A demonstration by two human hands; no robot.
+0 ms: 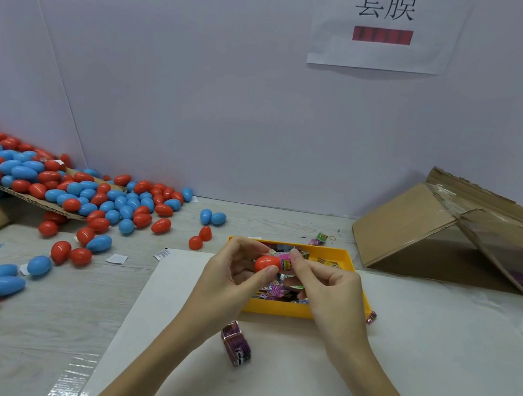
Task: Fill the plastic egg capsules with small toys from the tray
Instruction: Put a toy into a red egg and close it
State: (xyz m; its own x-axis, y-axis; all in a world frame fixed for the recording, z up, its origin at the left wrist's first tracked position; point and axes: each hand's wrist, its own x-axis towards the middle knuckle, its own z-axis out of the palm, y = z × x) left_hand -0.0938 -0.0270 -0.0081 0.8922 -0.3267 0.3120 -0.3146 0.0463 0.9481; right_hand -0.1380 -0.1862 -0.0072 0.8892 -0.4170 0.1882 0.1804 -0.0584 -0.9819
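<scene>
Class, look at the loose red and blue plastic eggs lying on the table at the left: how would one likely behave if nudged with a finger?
A loose egg would probably roll or wobble away, being rounded. Its glossy shell looks slippery. It likely feels light, since these seem hollow capsules.

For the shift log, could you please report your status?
Left hand holds red egg half. Right hand pushes toy packet in. Above yellow tray. Nothing blocking.
</scene>
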